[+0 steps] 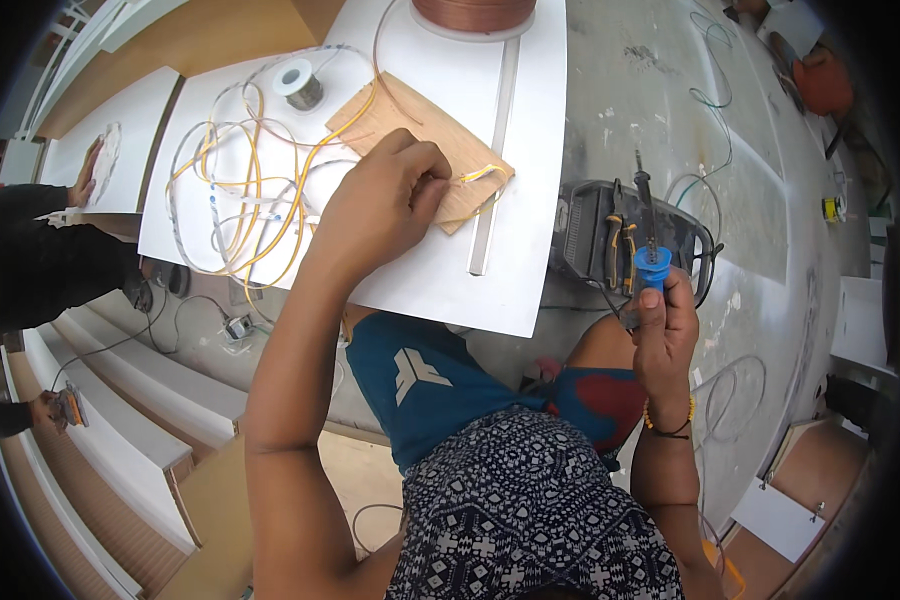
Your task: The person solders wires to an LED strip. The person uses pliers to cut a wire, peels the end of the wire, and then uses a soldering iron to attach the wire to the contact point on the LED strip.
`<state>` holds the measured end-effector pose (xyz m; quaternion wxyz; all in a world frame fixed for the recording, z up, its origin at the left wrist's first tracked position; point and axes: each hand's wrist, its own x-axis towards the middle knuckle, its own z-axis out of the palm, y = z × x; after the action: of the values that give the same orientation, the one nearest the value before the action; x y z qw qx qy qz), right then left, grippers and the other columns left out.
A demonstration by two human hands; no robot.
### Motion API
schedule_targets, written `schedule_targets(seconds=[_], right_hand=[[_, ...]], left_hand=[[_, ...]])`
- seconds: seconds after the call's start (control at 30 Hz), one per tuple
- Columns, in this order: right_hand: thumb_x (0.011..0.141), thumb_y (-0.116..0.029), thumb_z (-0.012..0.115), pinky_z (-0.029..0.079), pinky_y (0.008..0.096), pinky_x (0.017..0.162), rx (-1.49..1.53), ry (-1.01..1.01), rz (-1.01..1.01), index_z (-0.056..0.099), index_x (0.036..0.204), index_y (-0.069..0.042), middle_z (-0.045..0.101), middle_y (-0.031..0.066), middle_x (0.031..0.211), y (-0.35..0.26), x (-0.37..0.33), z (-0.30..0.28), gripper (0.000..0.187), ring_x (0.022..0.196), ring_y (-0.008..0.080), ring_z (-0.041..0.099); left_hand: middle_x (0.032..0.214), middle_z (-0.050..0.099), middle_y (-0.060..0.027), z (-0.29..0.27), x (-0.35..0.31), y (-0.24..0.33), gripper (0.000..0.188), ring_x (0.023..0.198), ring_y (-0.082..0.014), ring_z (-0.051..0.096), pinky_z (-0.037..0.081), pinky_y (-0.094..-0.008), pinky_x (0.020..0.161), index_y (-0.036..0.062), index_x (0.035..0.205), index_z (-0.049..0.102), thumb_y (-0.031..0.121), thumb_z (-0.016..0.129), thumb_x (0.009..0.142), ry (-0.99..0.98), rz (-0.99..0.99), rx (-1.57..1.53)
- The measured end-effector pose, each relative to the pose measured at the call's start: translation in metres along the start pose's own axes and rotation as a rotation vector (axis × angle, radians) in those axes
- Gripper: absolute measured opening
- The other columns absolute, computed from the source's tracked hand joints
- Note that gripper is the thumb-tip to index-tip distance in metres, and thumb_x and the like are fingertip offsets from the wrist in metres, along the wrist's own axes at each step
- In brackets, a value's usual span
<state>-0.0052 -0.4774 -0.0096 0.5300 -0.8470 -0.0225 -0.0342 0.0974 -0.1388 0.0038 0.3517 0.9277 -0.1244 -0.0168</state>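
Observation:
My left hand [395,200] is closed in a pinch over a wooden board [460,145] on the white panel [440,285]. A yellow-and-white wire end [482,173] comes out from its fingertips and lies across the board's right part. My right hand [665,325] grips the blue handle of a soldering iron [651,262], held upright to the right of the panel with its dark tip pointing away from me. Tangled yellow wire and clear strip [245,190] lie left of my left hand. Near them stands a small spool of solder [298,84].
A large copper wire spool [473,14] stands on the panel's far end. Yellow-handled pliers [620,250] rest on a dark case [582,230] beside the panel. At the left, another person's hand [87,172] touches a white board; their other hand holds an orange tool [70,407].

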Motion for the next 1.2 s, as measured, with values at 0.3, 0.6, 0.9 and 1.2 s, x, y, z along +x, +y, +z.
schedule_targets(seconds=[0.3, 0.6, 0.9, 1.2], right_hand=[[0.105, -0.024, 0.062, 0.046, 0.0355, 0.072, -0.266, -0.14, -0.119, 0.064, 0.12, 0.004, 0.066, 0.0142, 0.09, -0.034, 0.009, 0.027, 0.032, 0.074, 0.0265, 0.06], [0.099, -0.016, 0.067, 0.045, 0.0393, 0.072, -0.48, -0.163, -0.271, 0.065, 0.117, 0.005, 0.071, 0.0158, 0.092, -0.046, 0.017, 0.05, 0.028, 0.072, 0.0314, 0.063], [0.092, -0.01, 0.071, 0.043, 0.0414, 0.072, -0.702, -0.232, -0.269, 0.066, 0.119, 0.006, 0.068, 0.0153, 0.087, -0.069, 0.022, 0.059, 0.032, 0.067, 0.0322, 0.061], [0.092, -0.011, 0.07, 0.048, 0.0415, 0.067, -0.724, -0.246, -0.258, 0.065, 0.119, 0.008, 0.066, 0.0159, 0.088, -0.076, 0.023, 0.067, 0.034, 0.066, 0.0325, 0.062]], left_hand=[[0.093, 0.064, -0.0109, 0.021, -0.007, 0.001, 0.008, 0.082, -0.0256, 0.068, 0.055, -0.0371, 0.073, 0.001, 0.094, 0.07, 0.006, 0.075, 0.09, 0.217, -0.026, 0.075], [0.085, 0.061, -0.0091, 0.027, -0.008, -0.001, 0.007, 0.086, -0.0313, 0.064, 0.055, -0.0442, 0.073, 0.0065, 0.086, 0.07, 0.007, 0.076, 0.082, 0.299, -0.027, 0.08], [0.085, 0.063, -0.0091, 0.019, -0.005, 0.002, 0.006, 0.075, -0.0202, 0.068, 0.054, -0.0326, 0.07, -0.0003, 0.086, 0.071, 0.004, 0.075, 0.085, 0.226, -0.05, 0.093], [0.083, 0.064, -0.0079, 0.016, -0.001, 0.0, 0.007, 0.074, -0.0174, 0.068, 0.054, -0.0309, 0.07, -0.0009, 0.086, 0.072, 0.004, 0.075, 0.084, 0.199, -0.035, 0.108]])
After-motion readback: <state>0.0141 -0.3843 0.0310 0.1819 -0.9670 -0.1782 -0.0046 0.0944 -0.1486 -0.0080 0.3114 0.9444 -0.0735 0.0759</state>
